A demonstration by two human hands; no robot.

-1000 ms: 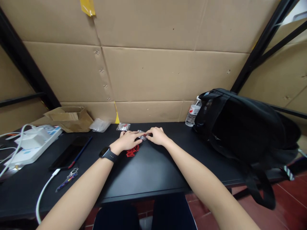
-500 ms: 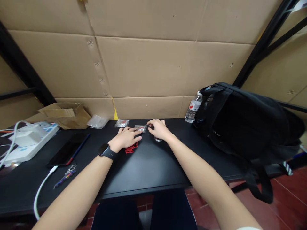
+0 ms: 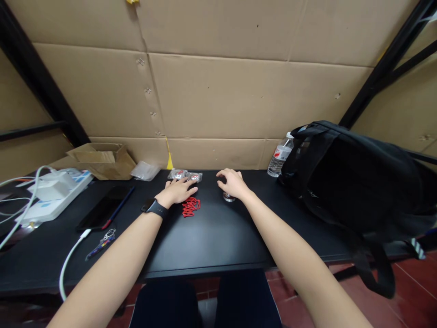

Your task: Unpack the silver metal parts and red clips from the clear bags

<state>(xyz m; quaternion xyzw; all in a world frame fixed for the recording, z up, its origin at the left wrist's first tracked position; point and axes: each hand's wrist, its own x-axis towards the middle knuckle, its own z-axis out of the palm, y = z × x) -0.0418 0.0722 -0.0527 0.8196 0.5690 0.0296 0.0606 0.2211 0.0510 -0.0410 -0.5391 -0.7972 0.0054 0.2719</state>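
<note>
I am looking at a wall of cardboard sheets (image 3: 221, 95) that is closing off the back of a black desk (image 3: 211, 241). A black backpack (image 3: 358, 182) is slumping over the desk's right end, and a water bottle (image 3: 280, 157) is standing upright just beside it, against the wall. At the far left a white power strip (image 3: 51, 198) is lying with chargers plugged into it, and an open cardboard box (image 3: 99, 159) is sitting behind it. A dark phone (image 3: 100, 212) is lying flat near the strip, with a pen (image 3: 119, 205) touching its right edge. A white cable (image 3: 68, 266) is curling toward the front edge beside a keyring (image 3: 102, 240), and a clear bag (image 3: 145, 171) is resting by the box.

My left hand (image 3: 175, 190), with a watch (image 3: 155, 208) on the wrist, is lying palm down and released, its fingertips reaching the two packets (image 3: 186, 175) that are lying side by side near the wall. A pile of red bands (image 3: 190, 206) is lying just right of that wrist, apart from the packets. My right hand (image 3: 234, 182) is arching over a small clear piece (image 3: 228, 197) that is sitting on the desk under the palm; I cannot tell whether the fingers are gripping it or only covering it.
</note>
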